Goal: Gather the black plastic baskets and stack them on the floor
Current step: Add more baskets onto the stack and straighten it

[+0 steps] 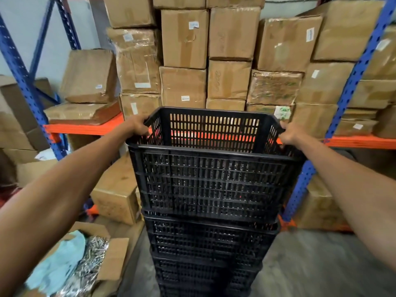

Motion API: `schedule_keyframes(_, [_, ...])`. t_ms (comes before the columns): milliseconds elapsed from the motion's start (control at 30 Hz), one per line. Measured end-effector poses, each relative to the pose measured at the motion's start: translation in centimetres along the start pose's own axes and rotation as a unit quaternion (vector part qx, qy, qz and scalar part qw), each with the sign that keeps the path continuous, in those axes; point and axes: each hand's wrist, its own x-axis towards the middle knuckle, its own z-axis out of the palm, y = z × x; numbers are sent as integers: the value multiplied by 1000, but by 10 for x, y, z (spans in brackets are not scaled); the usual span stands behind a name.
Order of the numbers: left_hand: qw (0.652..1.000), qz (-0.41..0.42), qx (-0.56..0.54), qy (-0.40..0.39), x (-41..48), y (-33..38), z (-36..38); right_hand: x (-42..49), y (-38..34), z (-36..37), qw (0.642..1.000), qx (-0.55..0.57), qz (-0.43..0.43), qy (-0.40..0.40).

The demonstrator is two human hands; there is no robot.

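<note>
In front of me a blue and orange rack (351,82) is packed with brown cardboard boxes (232,33), stacked in columns from the orange shelf beam (85,128) upward. Most carry small white labels (194,25), but the print on them is too small and blurred for me to read; one box has a faint handwritten scrawl (218,79) on its front that I cannot make out, and a low box on the right bears a white sticker with green marks (283,112), also unreadable. More boxes sit under the shelf on the grey floor (310,264). Right before me stands the stack of black baskets (205,254), rising from the floor, with slotted walls and no writing that I can see. The top basket (211,181) sits on the stack, its open mouth towards me. My hands are wide apart, one on each side of it: my left hand (137,126) is closed over the left rim near the far corner, and my right hand (288,135) grips the right rim near its far corner. At lower left an open box (111,260) holds a pale blue cloth (62,262) and a heap of small shiny metal bits (90,266).
</note>
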Motion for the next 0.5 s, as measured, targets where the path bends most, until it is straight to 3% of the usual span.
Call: schedule_keyframes(500, [999,8,41,-32,7,4,12,-14,6,5,1000,-17,25,-6])
